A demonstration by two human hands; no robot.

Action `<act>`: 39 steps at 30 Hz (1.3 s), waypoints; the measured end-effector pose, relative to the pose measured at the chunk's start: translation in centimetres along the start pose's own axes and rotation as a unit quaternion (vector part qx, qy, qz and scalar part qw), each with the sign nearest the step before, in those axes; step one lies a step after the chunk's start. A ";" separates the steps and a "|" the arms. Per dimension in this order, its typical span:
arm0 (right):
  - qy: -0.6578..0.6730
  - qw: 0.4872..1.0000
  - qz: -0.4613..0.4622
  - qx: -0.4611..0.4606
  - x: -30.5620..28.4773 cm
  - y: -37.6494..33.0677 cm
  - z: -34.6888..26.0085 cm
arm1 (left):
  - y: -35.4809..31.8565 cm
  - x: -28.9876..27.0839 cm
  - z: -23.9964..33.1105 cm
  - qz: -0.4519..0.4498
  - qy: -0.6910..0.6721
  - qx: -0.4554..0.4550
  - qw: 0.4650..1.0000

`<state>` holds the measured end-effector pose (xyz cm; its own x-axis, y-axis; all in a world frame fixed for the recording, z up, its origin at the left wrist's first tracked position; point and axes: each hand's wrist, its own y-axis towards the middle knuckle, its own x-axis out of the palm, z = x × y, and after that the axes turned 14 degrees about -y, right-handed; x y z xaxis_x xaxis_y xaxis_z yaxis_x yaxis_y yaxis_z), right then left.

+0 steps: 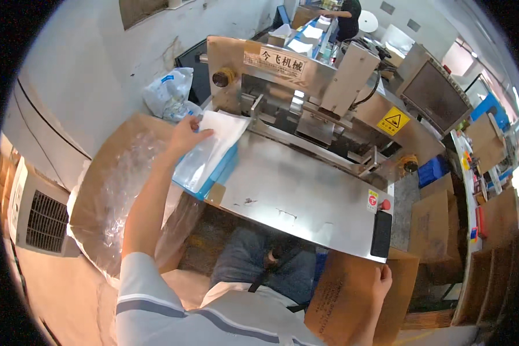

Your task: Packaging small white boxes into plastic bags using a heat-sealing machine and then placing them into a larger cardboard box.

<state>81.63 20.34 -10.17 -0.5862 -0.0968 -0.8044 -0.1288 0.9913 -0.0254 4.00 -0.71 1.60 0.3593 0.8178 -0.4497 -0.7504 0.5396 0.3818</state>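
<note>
My left hand (188, 137) rests at the far left edge of a stack of clear plastic bags (197, 167) with white upper parts (228, 127). Its thumb is stretched over the top bag and apart from the forefinger; the other fingers are partly hidden. A light-blue tray (220, 173) lies under the bags at the left end of a metal worktable (282, 190). At the table's near right corner, my right hand (382, 282) is closed, its fingertips close to the edge. What it holds, if anything, is hidden. A black phone (381, 233) lies just beyond it.
A metal machine (271, 63) with a yellow warning label (393, 120) spans the table's back. A red button (384, 205) sits at the right. Left stands a large carton lined with plastic (121, 173); cardboard (346, 294) lies below right. Another person (348, 20) works far back.
</note>
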 end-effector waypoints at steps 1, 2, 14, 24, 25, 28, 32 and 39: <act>0.015 0.999 0.050 -0.002 -0.6 -1.0 -1.8 | 0.3 0.0 -0.6 0.000 0.001 0.001 1.000; 0.030 0.995 0.099 -0.003 -0.9 -1.8 -2.8 | 0.5 -0.4 -1.1 -0.009 0.011 -0.025 1.000; 0.126 0.975 0.134 -0.122 -3.7 -2.3 -17.9 | -4.2 1.2 12.2 -0.017 -0.053 0.139 0.989; 0.180 0.895 -0.120 -0.389 4.4 -5.2 -35.2 | -20.6 5.9 22.4 -0.311 -0.174 0.156 0.921; 0.180 0.896 -0.118 -0.388 4.2 -5.3 -34.7 | -21.3 6.0 22.3 -0.310 -0.197 0.129 0.921; 0.064 0.871 -0.111 -0.474 3.7 -5.7 -33.8 | -23.1 6.0 21.9 -0.324 -0.283 -0.020 0.903; 0.106 0.851 0.055 -0.511 3.8 -6.2 -34.4 | -24.5 7.4 19.2 -0.325 -0.289 -0.256 0.863; 0.004 0.845 -0.014 -0.534 5.4 -6.3 -31.6 | -23.4 9.2 20.9 -0.246 -0.206 0.233 0.918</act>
<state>54.05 10.76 4.40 -0.5760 -0.1246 -0.8079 -0.7889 0.3438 0.5094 36.52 -1.61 5.40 0.8425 0.4072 -0.3527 -0.1573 0.8122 0.5618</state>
